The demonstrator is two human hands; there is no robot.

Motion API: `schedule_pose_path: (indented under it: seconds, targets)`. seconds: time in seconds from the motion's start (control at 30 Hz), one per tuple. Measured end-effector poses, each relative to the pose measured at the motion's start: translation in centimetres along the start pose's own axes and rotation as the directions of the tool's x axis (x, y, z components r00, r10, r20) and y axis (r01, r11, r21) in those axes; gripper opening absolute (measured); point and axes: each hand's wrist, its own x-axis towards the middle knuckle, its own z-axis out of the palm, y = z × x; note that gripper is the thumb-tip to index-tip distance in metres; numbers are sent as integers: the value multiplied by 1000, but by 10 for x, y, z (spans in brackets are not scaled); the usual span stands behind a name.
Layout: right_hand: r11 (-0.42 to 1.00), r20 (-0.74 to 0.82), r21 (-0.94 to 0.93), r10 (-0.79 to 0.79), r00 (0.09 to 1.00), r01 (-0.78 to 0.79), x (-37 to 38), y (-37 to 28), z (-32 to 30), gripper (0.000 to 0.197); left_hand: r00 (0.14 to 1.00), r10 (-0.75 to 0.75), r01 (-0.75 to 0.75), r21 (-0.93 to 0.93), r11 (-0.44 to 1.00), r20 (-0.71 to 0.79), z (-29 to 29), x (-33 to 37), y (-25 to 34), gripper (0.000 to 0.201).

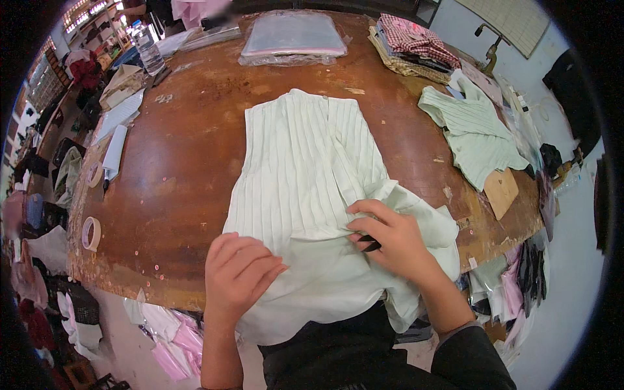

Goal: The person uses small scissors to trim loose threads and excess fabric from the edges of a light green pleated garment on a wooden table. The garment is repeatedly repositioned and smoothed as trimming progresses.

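Note:
A pale green pleated garment (292, 169) lies on the wooden table, its smooth lower part draping over the near edge against my black clothing. My left hand (239, 270) rests by the garment's left side at the lower end of the pleats, fingers loosely bent and holding nothing that I can see. On the right, my right hand (393, 240) is over the seam below the pleats, with its fingertips at the cloth. A small black object (370, 243) shows in its curled fingers; its kind is too hidden to tell. The cloth is bunched beside that hand.
Clear plastic bags (296, 36) lie at the table's far side, near a stack of folded clothes (416, 42). Another pale green garment (474, 130) lies at right. Tape rolls (91, 233) and a water bottle (148, 49) stand along the left of the brown table (175, 195).

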Motion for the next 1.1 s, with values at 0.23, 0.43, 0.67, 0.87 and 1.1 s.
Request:
schedule_pose_path:
  seconds: [0.23,0.43,0.67,0.87,1.1]
  targets:
    - [997,-55,-70,16,998,-20,11,-13,-3,34,985,8,-11,20,1000,174,24,35,1,22]
    - [991,12,-115,64,998,-62,-5,-1,-1,40,943,57,-22,-109,994,329,20,-5,7,18]
    - [988,-10,-119,95,995,-96,-5,-3,10,42,963,-177,215,-182,959,206,-2,-24,-13,16]
    - [986,-47,-146,72,996,-79,-10,5,24,40,981,-133,143,-67,987,139,10,28,-39,16]
    - [988,-81,-105,103,991,-111,-14,12,29,36,934,-357,344,350,872,-29,-21,16,-89,26]
